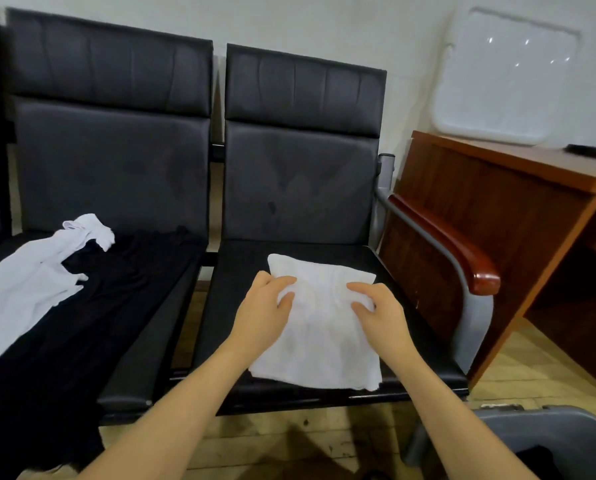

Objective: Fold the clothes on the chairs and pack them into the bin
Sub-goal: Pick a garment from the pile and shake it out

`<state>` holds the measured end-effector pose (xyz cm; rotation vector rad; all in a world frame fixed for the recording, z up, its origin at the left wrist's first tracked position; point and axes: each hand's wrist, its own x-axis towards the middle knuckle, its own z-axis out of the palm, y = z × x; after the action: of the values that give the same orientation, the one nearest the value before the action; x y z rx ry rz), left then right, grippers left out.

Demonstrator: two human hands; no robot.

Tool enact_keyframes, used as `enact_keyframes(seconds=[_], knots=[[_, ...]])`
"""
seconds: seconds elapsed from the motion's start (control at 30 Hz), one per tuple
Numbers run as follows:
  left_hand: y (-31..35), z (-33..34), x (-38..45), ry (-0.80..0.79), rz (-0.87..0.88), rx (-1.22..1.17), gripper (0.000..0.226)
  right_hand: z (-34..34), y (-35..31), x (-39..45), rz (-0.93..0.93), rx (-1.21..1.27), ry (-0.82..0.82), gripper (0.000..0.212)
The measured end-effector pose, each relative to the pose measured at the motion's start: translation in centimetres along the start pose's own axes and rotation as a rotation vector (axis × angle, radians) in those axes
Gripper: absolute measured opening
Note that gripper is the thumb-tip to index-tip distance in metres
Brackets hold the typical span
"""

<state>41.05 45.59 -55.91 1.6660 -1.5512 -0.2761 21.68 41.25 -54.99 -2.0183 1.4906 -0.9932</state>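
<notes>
A folded white garment (319, 344) lies flat on the seat of the right black chair (300, 161). My left hand (265, 310) grips the cloth near its upper left, fingers curled into the fabric. My right hand (376, 315) pinches a bunch of the same cloth near its upper right. On the left chair (113, 157) an unfolded white garment (23, 289) lies across a black garment (92, 306) that hangs over the seat's front edge. The grey bin (531, 441) stands at the bottom right with something dark inside.
A wooden desk (497, 188) stands right of the chairs, close to the red-brown armrest (455, 247). A white plastic lid (504, 77) leans on the wall above the desk. Wooden floor shows below the seats.
</notes>
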Motion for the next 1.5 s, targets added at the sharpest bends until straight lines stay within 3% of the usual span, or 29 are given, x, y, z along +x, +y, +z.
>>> enact_keyframes(seconds=[0.23,0.4,0.6,0.83,1.17,1.33,1.5], knots=[[6.9,-3.2,2.0,0.048,0.198,-0.026,0.036,-8.3,-2.7,-0.6,-0.181,-0.032,0.164,0.029],[12.4,-1.5,2.9,0.040,0.305,-0.098,0.037,-13.6,-2.3,-1.1,-0.150,-0.067,0.243,0.032],[17.5,6.4,2.8,-0.097,0.398,-0.178,0.035,-18.6,4.3,-3.3,-0.063,-0.134,0.366,0.035],[23.3,19.5,2.1,-0.315,0.459,-0.244,0.033,-24.2,15.6,-6.3,0.181,-0.153,0.475,0.039],[25.2,39.4,-3.6,-0.689,0.500,-0.163,0.032,-25.4,32.7,-15.8,0.566,-0.150,0.315,0.048],[22.4,47.7,-6.8,-0.885,0.490,0.036,0.034,-21.2,39.5,-19.7,0.787,-0.151,0.171,0.053],[18.6,53.8,-8.1,-0.973,0.566,0.158,0.026,-16.4,44.3,-20.6,0.938,-0.259,0.078,0.049]])
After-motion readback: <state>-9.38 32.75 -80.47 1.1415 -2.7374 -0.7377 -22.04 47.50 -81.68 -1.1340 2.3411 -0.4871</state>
